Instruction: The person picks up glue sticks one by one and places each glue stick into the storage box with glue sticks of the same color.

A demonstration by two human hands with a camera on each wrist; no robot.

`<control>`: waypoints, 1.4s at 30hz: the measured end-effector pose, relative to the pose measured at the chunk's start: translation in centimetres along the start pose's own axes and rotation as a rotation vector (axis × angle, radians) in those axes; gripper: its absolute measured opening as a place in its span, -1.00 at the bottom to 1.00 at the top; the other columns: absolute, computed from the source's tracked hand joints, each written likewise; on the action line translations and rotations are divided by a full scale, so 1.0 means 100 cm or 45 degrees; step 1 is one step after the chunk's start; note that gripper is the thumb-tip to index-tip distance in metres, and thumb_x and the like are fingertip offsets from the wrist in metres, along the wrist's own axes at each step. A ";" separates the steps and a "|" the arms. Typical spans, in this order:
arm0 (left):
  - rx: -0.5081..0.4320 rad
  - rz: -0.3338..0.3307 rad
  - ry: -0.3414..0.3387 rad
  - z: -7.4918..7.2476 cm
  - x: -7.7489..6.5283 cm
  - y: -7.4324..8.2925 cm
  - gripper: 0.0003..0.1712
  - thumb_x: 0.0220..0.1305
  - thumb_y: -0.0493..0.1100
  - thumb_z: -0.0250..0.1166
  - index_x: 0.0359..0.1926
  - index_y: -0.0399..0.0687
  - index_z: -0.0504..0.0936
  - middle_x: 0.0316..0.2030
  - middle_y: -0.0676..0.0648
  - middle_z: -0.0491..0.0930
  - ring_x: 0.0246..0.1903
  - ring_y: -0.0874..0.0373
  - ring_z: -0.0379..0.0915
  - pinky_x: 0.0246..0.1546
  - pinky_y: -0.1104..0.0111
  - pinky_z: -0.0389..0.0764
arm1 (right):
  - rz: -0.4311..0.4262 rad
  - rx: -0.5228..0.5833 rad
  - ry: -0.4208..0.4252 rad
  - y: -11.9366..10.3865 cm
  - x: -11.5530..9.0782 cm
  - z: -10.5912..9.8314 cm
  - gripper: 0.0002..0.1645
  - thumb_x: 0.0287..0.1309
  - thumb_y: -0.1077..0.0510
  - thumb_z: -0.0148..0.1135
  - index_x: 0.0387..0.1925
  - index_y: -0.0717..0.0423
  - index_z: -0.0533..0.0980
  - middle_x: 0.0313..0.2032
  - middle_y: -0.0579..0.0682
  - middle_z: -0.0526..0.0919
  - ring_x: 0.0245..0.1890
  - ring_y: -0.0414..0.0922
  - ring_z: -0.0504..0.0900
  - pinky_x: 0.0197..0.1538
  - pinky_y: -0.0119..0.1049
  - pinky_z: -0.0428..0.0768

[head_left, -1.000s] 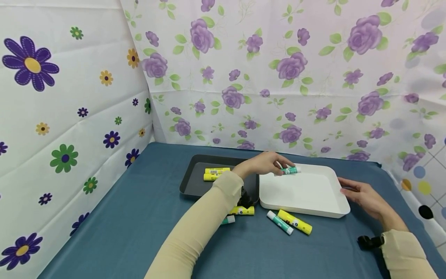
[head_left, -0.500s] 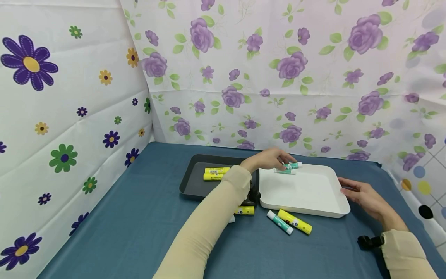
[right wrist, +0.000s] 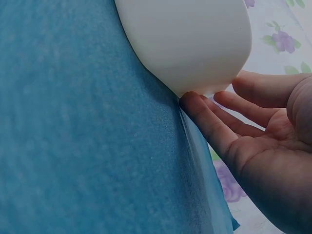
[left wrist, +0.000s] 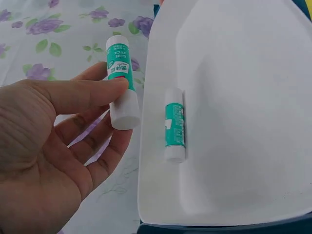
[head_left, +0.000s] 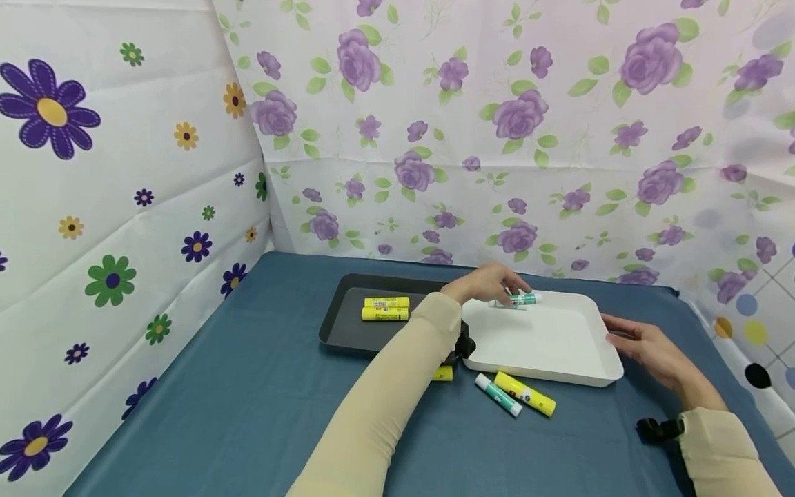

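My left hand (head_left: 487, 283) pinches a green-and-white glue stick (left wrist: 119, 73) between thumb and fingers, over the far left part of the white tray (head_left: 549, 348). In the left wrist view a second green-and-white glue stick (left wrist: 174, 126) lies inside that tray along its wall. My right hand (head_left: 649, 352) rests at the tray's right side, its nearly straight fingers (right wrist: 209, 119) touching the outer wall. Two yellow glue sticks (head_left: 385, 308) lie side by side in the dark grey tray (head_left: 341, 328), partly covered by my left forearm.
In front of the white tray a green glue stick (head_left: 499, 395) and a yellow glue stick (head_left: 525, 394) lie on the blue cloth (head_left: 217, 400). Another yellow glue stick (head_left: 443, 373) shows partly behind my left sleeve. Flowered curtains (head_left: 435, 138) stand behind and at the left.
My left hand has moved slightly right with the glue stick, which rose and then lowered again over the white tray. The right hand stays at the tray's side.
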State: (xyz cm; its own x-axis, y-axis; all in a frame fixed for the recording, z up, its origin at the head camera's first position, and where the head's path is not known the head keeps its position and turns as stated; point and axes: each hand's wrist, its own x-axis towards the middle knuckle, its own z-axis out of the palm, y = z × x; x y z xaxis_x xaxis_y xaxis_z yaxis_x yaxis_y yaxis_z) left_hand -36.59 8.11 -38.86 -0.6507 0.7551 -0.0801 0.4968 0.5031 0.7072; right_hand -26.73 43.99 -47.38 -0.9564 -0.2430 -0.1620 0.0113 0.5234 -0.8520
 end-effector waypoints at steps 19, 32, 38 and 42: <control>0.090 -0.096 0.041 0.013 0.011 -0.012 -0.55 0.33 -0.40 0.41 0.21 -0.06 0.73 0.08 -0.11 0.69 -0.01 0.16 0.58 -0.08 0.46 0.59 | 0.002 -0.012 0.011 0.001 0.000 -0.001 -0.06 0.57 -0.13 0.11 0.63 0.28 -0.02 0.55 0.45 0.04 0.47 0.40 0.14 -0.02 -0.63 0.50; 0.204 -0.205 0.061 0.026 0.021 -0.012 -0.53 0.34 -0.45 0.37 0.17 0.05 0.77 0.07 -0.02 0.69 0.00 0.22 0.54 -0.15 0.49 0.54 | 0.013 -0.017 0.012 -0.001 0.000 0.000 -0.06 0.57 -0.13 0.10 0.63 0.30 -0.03 0.55 0.46 0.04 0.47 0.41 0.13 -0.03 -0.61 0.50; 0.283 -0.217 0.042 0.029 0.024 -0.013 -0.50 0.33 -0.48 0.34 0.16 0.09 0.77 0.09 0.01 0.68 0.05 0.21 0.53 -0.09 0.48 0.53 | 0.006 -0.023 0.015 0.001 0.001 0.000 -0.07 0.57 -0.13 0.10 0.63 0.30 -0.02 0.55 0.46 0.05 0.47 0.39 0.15 -0.03 -0.60 0.50; 0.360 -0.232 0.029 0.030 0.025 -0.013 -0.49 0.33 -0.47 0.34 0.16 0.14 0.77 0.10 0.05 0.68 0.06 0.23 0.52 -0.03 0.46 0.50 | 0.005 -0.019 0.016 0.002 0.001 -0.001 -0.06 0.57 -0.13 0.11 0.63 0.30 -0.01 0.55 0.46 0.06 0.47 0.39 0.15 -0.03 -0.61 0.50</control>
State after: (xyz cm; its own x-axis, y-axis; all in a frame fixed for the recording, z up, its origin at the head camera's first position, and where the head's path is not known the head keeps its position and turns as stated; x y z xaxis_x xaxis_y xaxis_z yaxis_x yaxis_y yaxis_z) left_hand -37.11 10.61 -42.10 -0.7547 0.6339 -0.1692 0.5084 0.7281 0.4598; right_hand -26.80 44.10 -47.49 -0.9600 -0.2307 -0.1586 0.0105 0.5365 -0.8439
